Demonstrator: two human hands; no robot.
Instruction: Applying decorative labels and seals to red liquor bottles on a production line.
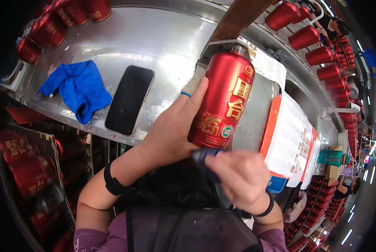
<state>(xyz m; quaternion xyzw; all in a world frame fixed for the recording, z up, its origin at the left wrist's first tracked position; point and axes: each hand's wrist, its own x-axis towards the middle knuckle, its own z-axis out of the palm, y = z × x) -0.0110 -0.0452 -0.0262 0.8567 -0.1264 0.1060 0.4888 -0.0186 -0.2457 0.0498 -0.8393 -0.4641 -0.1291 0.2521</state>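
At the table's (112,31) edge, the left hand (174,122) clasps the tilted bottle (221,92), which hides some fingers; the blurred right hand (243,176) grips an indistinct dark object (203,160) by the bottle's base. Phone (130,101) and cloth (85,86) lie left, sheets (291,130) right.

The shiny red bottle (218,90) has gold marks (236,110) and a clear top (239,49). It is held up, leaning right. A blurry dark blue thing (202,156) is by its bottom.
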